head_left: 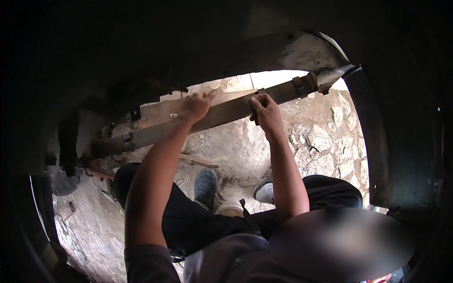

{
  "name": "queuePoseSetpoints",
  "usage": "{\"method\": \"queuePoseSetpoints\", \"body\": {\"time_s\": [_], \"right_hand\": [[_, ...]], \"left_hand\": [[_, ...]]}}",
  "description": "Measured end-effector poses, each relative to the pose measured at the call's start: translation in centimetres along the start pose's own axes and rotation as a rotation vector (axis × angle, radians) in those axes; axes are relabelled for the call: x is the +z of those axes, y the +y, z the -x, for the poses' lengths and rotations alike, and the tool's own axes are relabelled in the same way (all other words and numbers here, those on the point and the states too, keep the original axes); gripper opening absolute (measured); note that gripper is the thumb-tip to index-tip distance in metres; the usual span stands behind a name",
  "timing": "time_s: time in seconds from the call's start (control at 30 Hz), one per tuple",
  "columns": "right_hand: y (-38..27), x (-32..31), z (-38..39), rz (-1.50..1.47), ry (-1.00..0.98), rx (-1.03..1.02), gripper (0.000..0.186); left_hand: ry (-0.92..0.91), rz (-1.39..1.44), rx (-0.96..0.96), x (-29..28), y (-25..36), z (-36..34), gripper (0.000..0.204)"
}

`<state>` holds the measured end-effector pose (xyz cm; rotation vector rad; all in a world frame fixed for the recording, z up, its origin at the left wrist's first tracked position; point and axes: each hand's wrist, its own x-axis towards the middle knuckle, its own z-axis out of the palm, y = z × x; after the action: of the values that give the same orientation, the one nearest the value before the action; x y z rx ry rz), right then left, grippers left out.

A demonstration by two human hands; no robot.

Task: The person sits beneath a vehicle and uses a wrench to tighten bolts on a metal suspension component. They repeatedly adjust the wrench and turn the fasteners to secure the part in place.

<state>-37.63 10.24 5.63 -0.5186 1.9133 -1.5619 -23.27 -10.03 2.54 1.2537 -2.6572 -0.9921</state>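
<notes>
A long, flat metal bar (pixel 226 113), like a leaf spring, runs slantwise from the lower left to the upper right beneath a dark vehicle body. My left hand (pixel 194 107) is at the bar's far edge, left of its middle, with its fingers curled and one digit sticking out past the edge. What lies under those fingers is partly hidden. Farther right, my right hand (pixel 266 111) pinches a small metal clamp (pixel 261 91) that wraps across the bar. Other clamps band the bar, one near its right end (pixel 299 87) and one toward its left (pixel 128 141).
Dark bodywork (pixel 212 42) arches over the bar, and a dark panel (pixel 377 137) stands at the right. Below lies dusty ground (pixel 236 146) with stones (pixel 320 139) and a thin strip (pixel 200 161). My shoes (pixel 205 186) and bent legs are beneath the bar.
</notes>
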Motion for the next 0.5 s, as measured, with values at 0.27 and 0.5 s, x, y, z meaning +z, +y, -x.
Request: {"method": "queuePoseSetpoints", "body": {"time_s": [0.27, 0.5], "right_hand": [[-1.4, 1.8, -1.8, 0.879, -0.13, -0.344, 0.021], [0.5, 1.3, -2.8, 1.062, -0.113, -0.377, 0.019]], "left_hand": [[-0.021, -0.203, -0.071, 3.2, -1.9, 0.4, 0.077], [0.132, -0.256, -0.097, 4.9, -0.5, 2.2, 0.07]]}}
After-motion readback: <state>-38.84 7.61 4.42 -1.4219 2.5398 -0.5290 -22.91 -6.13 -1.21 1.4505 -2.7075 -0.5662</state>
